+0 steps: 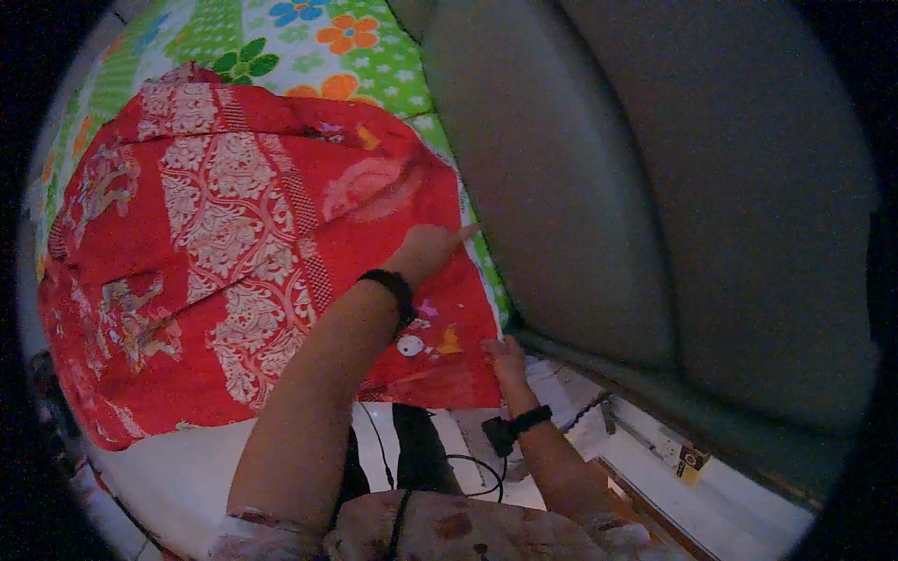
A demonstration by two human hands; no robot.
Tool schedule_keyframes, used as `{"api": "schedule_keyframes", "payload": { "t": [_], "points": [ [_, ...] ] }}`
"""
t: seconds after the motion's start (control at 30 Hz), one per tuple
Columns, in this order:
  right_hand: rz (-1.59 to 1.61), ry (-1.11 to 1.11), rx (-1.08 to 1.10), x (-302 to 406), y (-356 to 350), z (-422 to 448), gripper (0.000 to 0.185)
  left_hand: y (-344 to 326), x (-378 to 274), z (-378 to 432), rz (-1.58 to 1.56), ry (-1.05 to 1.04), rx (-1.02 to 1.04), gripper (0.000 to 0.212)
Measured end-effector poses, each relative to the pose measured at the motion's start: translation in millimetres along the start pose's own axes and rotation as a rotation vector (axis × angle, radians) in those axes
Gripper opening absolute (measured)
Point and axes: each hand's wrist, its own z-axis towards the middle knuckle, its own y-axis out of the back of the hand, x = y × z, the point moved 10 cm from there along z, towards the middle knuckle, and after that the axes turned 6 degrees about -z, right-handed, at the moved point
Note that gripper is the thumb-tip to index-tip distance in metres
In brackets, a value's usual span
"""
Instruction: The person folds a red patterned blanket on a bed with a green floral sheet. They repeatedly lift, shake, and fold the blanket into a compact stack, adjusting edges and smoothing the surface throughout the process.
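Observation:
A red patterned cloth (365,280) with a cream floral band lies spread, with some creases, over a green and white flowered sheet (393,63). My left hand (429,249) rests palm down on the red cloth near its right edge, one finger pointing to the edge beside the grey upholstered panel. My right hand (506,357) is at the cloth's lower right edge, fingers spread a little; whether it pinches the edge cannot be told. Both wrists wear black bands.
A tall grey padded panel (561,175) borders the cloth on the right. Below the cloth show a white surface (182,456), a black cable (484,459) and black straps. At lower right is a white ledge (652,477) with a small yellow and black item (691,463).

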Motion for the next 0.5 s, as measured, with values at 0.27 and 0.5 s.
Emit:
{"api": "schedule_keyframes", "payload": {
  "t": [0.27, 0.5],
  "points": [
    [0.465, -0.097, -0.104, 45, 29, -34, 0.043, 16, -5, 51, -0.16, 0.006, -0.124, 0.02],
    [0.074, 0.212, -0.128, 114, 23, -28, 0.061, -8, 1, 37, -0.325, -0.156, -0.28, 0.03]
  ]
}}
